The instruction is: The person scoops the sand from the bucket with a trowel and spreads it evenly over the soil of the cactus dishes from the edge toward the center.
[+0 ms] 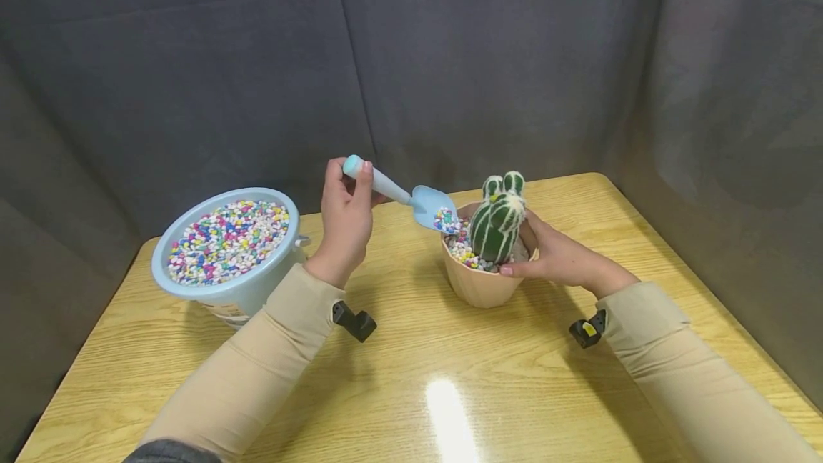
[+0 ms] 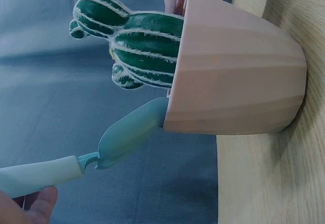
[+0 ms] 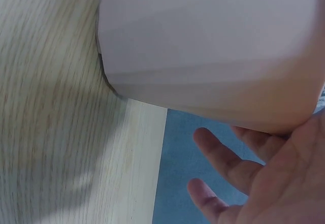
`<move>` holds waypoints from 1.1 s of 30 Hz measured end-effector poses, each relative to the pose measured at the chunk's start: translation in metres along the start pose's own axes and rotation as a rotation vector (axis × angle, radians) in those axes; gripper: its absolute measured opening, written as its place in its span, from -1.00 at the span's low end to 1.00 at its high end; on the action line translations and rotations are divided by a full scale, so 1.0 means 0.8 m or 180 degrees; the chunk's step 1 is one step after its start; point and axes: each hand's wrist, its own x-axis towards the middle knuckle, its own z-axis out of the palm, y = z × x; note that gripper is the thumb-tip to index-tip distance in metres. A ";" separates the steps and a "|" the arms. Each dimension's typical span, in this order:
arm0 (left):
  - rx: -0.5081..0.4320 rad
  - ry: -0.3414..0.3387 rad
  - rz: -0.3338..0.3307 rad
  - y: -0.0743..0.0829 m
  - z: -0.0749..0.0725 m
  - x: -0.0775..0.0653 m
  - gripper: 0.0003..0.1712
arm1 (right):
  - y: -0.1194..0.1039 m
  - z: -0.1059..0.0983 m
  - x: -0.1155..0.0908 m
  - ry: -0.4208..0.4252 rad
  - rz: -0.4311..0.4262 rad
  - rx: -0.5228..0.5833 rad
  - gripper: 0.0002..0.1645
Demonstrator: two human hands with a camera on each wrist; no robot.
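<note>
My left hand [image 1: 347,216] grips the pale handle of a light blue scoop [image 1: 432,204]. Colored pebbles [image 1: 446,220] lie at the scoop's tip, which tilts down at the left rim of a peach flower pot [image 1: 484,289]. In the left wrist view the scoop's blade [image 2: 132,132] meets the pot's rim. A green cactus [image 1: 495,231] with white fuzzy ribs stands in the pot, with mixed pebbles around its base. On the pot's right side, my right hand [image 1: 566,257] holds the rim, its thumb in front. Below the rim, fingers [image 3: 228,163] spread beside the pot in the right wrist view.
A light blue bucket [image 1: 291,263] stands at the left of the wooden table [image 1: 398,370], full of multicolored pebbles [image 1: 231,241]. Its handle joint sticks out toward my left hand. Grey cloth [image 1: 450,56] walls rise behind the table and on both sides.
</note>
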 end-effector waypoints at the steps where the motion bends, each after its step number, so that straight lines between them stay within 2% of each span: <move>1: 0.0016 -0.0007 -0.0003 0.000 0.001 0.000 -0.80 | 0.000 0.000 0.000 -0.0002 0.0004 0.0009 0.40; 12: -0.0042 0.0100 -0.0063 0.000 0.004 0.000 -0.86 | 0.002 -0.001 0.003 -0.0089 -0.0004 0.0152 0.41; 16: -0.0038 0.0119 -0.0091 0.000 0.003 -0.001 -0.87 | -0.002 -0.003 0.001 -0.0041 0.0067 0.0061 0.41; 19: -0.0031 0.0130 -0.0122 -0.001 0.002 -0.002 -0.86 | -0.008 0.000 -0.005 0.0091 0.0200 -0.0061 0.46; 23: -0.0075 0.0152 -0.0136 -0.004 0.002 -0.003 -0.86 | -0.018 0.014 -0.015 0.0314 0.0271 -0.0070 0.51; 26: -0.0139 0.0179 -0.0148 -0.006 0.002 -0.002 -0.87 | -0.029 0.030 -0.021 0.0531 0.0494 -0.0351 0.55; 30: -0.0178 0.0225 -0.0174 -0.006 0.004 -0.003 -0.88 | -0.040 0.044 -0.024 0.0778 0.0934 -0.0854 0.63; 33: -0.0208 0.0246 -0.0186 -0.007 0.004 -0.006 -0.88 | -0.042 0.048 -0.024 0.0883 0.1021 -0.0905 0.62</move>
